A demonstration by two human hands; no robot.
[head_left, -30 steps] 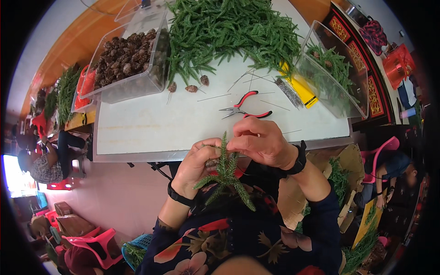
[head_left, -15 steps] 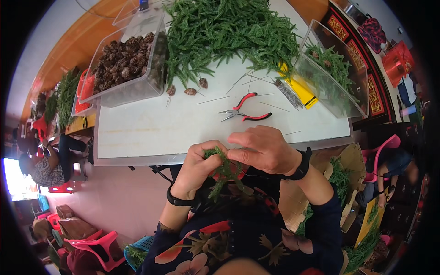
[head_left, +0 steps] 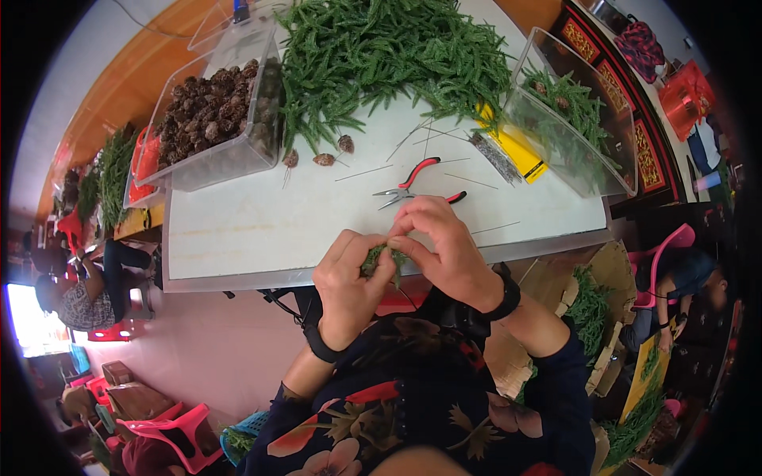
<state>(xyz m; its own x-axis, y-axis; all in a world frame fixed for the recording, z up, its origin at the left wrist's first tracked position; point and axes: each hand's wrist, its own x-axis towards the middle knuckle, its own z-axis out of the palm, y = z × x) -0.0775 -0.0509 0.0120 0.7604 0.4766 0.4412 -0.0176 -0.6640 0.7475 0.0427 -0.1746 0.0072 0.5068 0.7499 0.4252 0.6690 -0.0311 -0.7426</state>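
Near the table's front edge, my left hand (head_left: 349, 274) is closed on a small green artificial pine sprig (head_left: 373, 260), most of it hidden by the fingers. My right hand (head_left: 446, 247) meets it at the sprig's upper end, thumb and forefinger pinched together; what lies between those fingertips is too small to make out. Just beyond the right hand lie red-and-black pliers (head_left: 406, 189), jaws apart, one handle partly covered by the hand. Several thin wires (head_left: 363, 173) are scattered around them. Small pine cones (head_left: 323, 159) with wire stems rest farther left.
A clear bin of pine cones (head_left: 208, 111) stands at the back left. Green sprigs (head_left: 389, 55) are heaped at the back. A clear bin with sprigs (head_left: 571, 111) sits at the right, beside a yellow packet (head_left: 520, 155) and a bundle of wires (head_left: 494, 159). An open cardboard box (head_left: 508, 349) is below right.
My right hand has moved left and up, bringing its fingertips together against the left hand's. The sprig has been drawn up and is now mostly covered by the fingers.
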